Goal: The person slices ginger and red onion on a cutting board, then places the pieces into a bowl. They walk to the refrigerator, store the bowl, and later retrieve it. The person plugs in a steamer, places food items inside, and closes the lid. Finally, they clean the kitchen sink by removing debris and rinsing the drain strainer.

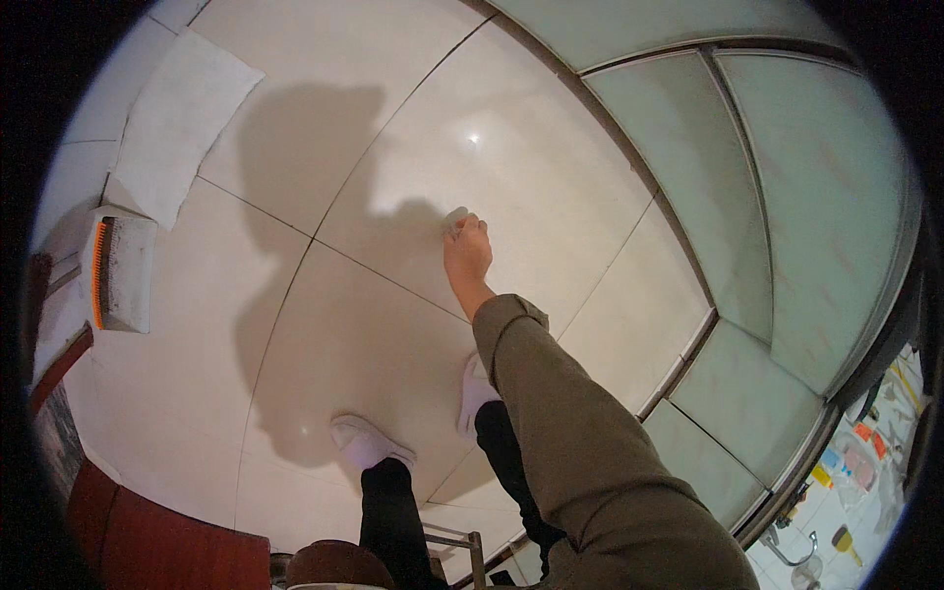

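Observation:
My right hand (469, 245) reaches down in the middle of the view, its sleeve rolled back above the wrist. The fingers close around a small, pale, crumpled wad (458, 214), perhaps tissue or cloth; most of it is hidden by the fingers. Glossy cream floor tiles (413, 265) lie beneath the hand, and whether the wad touches them I cannot tell. Below the hand are my two feet in pale pink slippers (363, 442). My left hand is out of view.
Pale green cabinet doors (686, 169) line the right side. At left are a dustpan (133, 280) with an orange comb edge and a white sheet (184, 118). Dark red furniture (184, 538), a brown round object (339, 564) and a metal frame (476, 553) stand at the bottom.

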A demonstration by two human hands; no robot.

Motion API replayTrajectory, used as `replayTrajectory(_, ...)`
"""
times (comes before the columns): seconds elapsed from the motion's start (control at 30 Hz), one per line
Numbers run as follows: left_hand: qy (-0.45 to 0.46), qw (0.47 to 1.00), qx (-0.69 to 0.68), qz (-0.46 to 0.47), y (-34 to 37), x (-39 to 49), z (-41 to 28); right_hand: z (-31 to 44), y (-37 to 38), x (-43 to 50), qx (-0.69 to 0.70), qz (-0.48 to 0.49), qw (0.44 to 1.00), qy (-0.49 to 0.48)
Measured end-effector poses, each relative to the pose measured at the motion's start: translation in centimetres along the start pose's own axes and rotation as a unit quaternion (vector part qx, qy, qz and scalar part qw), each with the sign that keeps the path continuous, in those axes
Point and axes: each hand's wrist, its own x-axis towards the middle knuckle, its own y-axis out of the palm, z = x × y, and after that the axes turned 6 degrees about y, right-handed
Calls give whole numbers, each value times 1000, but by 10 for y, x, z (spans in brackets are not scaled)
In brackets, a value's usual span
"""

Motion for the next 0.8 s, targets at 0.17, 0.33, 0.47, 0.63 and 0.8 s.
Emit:
replayTrajectory(0.17,40,999,1,11,20,1,-17,-6,13,9,-35,11,999,5)
replayTrajectory(0.33,-11,999,-41,11,33,0,-38,-8,18,12,-59,30,998,1)
replayTrajectory(0.47,-24,999,-31,14,31,4,-38,-10,14,8,-9,1,1000,8)
replayTrajectory(0.63,-23,998,57,1,21,10,-31,-23,5,-3,123,-32,992,-11)
replayTrajectory(0.8,3,993,118,4,10,10,-27,-39,-1,-37,47,86,991,-95)
